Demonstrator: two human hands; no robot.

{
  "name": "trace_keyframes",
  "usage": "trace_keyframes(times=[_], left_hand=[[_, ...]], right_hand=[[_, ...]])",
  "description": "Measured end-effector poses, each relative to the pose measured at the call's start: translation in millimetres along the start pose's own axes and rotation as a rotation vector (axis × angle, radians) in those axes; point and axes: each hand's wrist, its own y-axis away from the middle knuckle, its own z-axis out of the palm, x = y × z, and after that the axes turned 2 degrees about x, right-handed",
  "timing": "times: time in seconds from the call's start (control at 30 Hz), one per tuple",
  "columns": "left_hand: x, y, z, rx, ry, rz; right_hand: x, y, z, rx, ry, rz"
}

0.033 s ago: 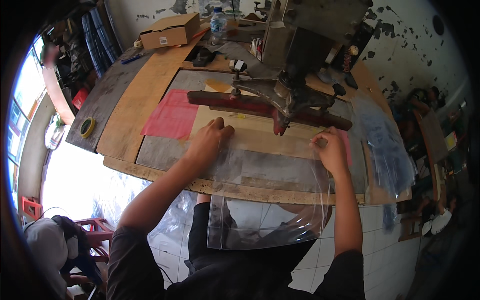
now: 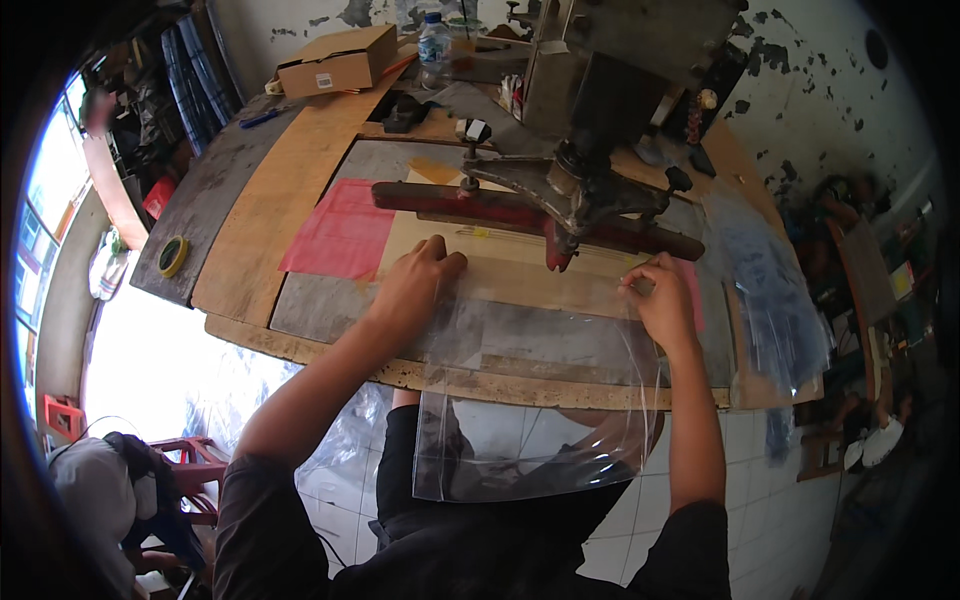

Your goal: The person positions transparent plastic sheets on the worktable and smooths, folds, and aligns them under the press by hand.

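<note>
A clear plastic sheet [image 2: 540,440] stretches between my hands; its near part droops over the front edge of the table toward my lap. My left hand [image 2: 420,280] is closed at the sheet's far left corner, low over a tan board [image 2: 520,265]. Thumb and forefinger of my right hand [image 2: 662,300] pinch the far right corner. Just beyond both hands, a press with a long red-and-dark bar [image 2: 480,203] spans the board, the bar's underside close above it. A pink sheet [image 2: 345,230] lies left of my left hand.
Blue-tinted plastic sheets [image 2: 770,290] are piled on the table's right side. At the left lie a yellow tape roll [image 2: 174,256] and a blue tool [image 2: 258,118]. A cardboard box [image 2: 338,62] and a water bottle [image 2: 434,50] stand at the back. A red stool [image 2: 190,465] is at lower left.
</note>
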Motion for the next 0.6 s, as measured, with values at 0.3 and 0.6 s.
trace_keyframes(times=[0.3,0.6], left_hand=[[9,-2,-3,-0.024,-0.329,0.235],[35,10,-16,-0.121,-0.246,0.096]], right_hand=[[-6,2,-10,-0.071,-0.055,-0.186],[-2,2,-18,-0.132,0.032,-0.305]])
